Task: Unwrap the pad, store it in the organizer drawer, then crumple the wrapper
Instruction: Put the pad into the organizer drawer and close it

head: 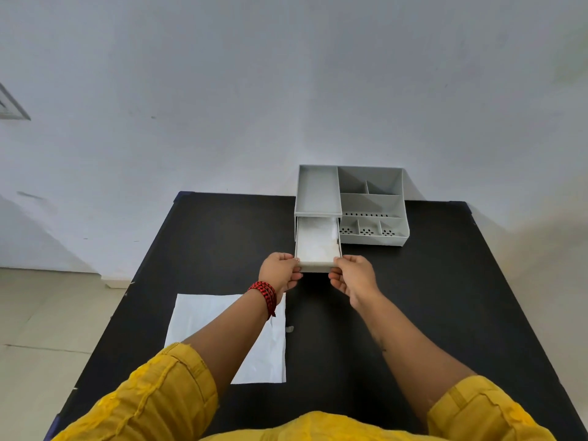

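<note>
A grey organizer (372, 198) stands at the far edge of the black table (445, 297). Its drawer (316, 266) on the left side is pulled out toward me. A white pad (316, 241) lies inside the drawer. My left hand (280, 270) grips the drawer's front left corner and my right hand (351, 276) grips its front right corner. The flat white wrapper (254, 354) lies spread on the table near me, partly under my left forearm.
The organizer has several open compartments on top, some with perforated floors. A small pale scrap (289, 328) lies beside the wrapper's right edge. A white wall rises behind the table; tiled floor lies to the left.
</note>
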